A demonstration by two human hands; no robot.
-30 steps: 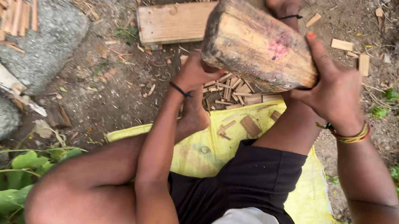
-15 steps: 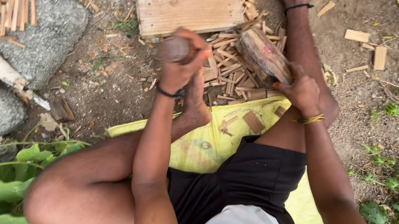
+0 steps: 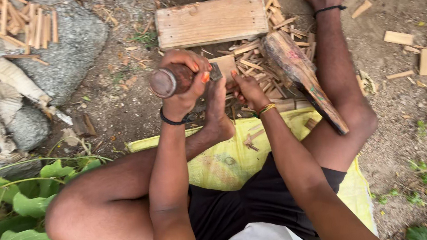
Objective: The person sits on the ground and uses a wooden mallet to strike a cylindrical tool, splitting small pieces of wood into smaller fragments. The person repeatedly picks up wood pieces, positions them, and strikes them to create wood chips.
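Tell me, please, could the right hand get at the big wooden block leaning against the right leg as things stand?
Probably yes. The right hand is at a small wood piece, and the wooden block leans just beside it with only loose sticks between; nothing covers the block.

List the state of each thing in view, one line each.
Left hand: gripping the wooden handle.
Wooden handle: held level, butt toward camera.
Right hand: fingers on the small wood piece.
Small wood piece: flat, pinned.
Log: leaning on the leg.
Plank: lying flat.
Yellow sack: spread underneath.
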